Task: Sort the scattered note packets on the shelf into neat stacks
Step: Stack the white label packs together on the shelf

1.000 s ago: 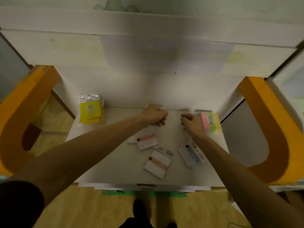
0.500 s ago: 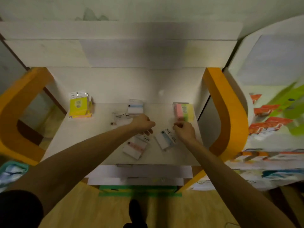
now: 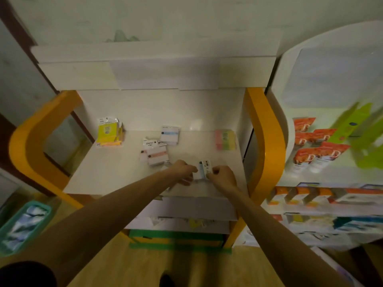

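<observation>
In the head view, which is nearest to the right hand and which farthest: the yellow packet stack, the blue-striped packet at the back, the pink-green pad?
From the right hand:
1. Pink-green pad, back right.
2. Blue-striped packet, back centre.
3. Yellow packet stack, back left corner.

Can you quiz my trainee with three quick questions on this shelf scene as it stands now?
1. True or false: both hands touch the blue-striped packet.
2. Which lies nearest the shelf's left back corner? A) yellow packet stack B) pink-and-green pad C) pink-striped packets
3. Fill in: the packet at the back wall has a ____ stripe.

Key: 1 true: left hand and right hand grip it. 2 A. 3 blue.
</observation>
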